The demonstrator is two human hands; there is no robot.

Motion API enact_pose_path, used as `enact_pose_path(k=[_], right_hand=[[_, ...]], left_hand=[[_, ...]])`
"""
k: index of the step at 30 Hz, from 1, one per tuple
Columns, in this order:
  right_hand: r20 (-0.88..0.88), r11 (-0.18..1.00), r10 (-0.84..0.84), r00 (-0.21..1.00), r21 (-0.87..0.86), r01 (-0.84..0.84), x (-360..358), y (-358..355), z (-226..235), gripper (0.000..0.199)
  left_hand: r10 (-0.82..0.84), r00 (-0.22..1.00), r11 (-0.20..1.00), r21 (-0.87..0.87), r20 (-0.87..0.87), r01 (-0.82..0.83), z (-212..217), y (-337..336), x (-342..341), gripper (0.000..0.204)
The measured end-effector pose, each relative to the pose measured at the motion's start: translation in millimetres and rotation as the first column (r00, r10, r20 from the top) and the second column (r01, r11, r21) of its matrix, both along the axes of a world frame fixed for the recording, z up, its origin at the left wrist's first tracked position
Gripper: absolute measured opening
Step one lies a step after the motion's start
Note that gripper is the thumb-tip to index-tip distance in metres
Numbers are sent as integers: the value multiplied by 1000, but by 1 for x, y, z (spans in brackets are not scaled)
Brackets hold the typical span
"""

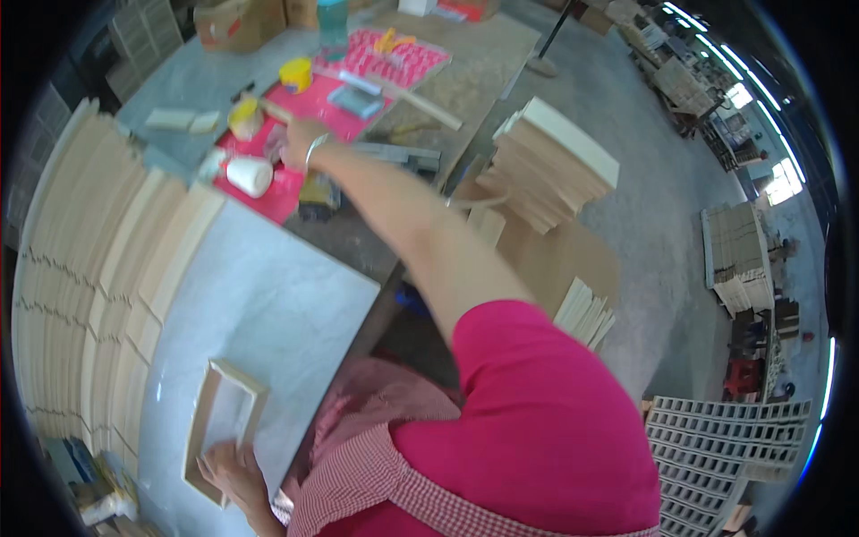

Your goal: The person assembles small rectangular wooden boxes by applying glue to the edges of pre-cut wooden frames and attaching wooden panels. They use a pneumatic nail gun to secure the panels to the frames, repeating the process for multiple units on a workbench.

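My left hand [234,476] grips the near end of a shallow, light-coloured wooden frame [206,394], its fingers over the rim. The frame rests on a pale, smooth work board [259,295]. Stretched far forward, my right hand [301,146] is over a pink mat [286,183], with fingers closed beside a yellow-and-white tub [244,119]. A tan, stick-like piece [276,110] shows at its fingers; blur hides whether they hold it. Close to that hand, a white cup-like container [249,175] lies tipped. A second yellow tub [295,75] stands farther back.
Stacked wooden panels [80,268] line the board's left side. Another wooden stack [559,161] stands to the right, beyond my right arm. At the back are a blue-green bottle [333,31] and a cardboard box [237,25]. A long wooden strip [420,106] lies across the table.
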State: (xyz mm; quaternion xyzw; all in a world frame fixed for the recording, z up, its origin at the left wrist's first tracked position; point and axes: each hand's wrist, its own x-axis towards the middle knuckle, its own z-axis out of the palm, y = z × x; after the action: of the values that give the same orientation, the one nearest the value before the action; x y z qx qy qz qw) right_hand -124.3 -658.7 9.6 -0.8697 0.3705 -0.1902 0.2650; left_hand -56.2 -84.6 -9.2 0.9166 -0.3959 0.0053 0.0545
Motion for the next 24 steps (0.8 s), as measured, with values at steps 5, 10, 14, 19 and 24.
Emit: enact_pose_path(k=[5, 10, 14, 19, 24], right_hand=[[466, 871, -175, 867, -337, 357, -145, -10, 27, 33], [448, 262, -809, 381, -305, 915, -391, 9, -82, 31], [-453, 505, -771, 447, -8, 863, -412, 88, -219, 79], [-690, 447, -552, 468, 229, 865, -321, 135, -247, 102], [-645, 179, -732, 221, 131, 975, -304, 157, -249, 101]], left_hand=[[84, 996, 983, -165, 16, -80, 29, 6, -7, 70], [222, 966, 897, -416, 131, -150, 53, 16, -16, 55], [194, 951, 896, -438, 241, -72, 57, 11, -28, 45], [103, 963, 884, -467, 251, 27, 57, -7, -48, 50], [71, 977, 879, -476, 202, 34, 55, -6, -63, 54]])
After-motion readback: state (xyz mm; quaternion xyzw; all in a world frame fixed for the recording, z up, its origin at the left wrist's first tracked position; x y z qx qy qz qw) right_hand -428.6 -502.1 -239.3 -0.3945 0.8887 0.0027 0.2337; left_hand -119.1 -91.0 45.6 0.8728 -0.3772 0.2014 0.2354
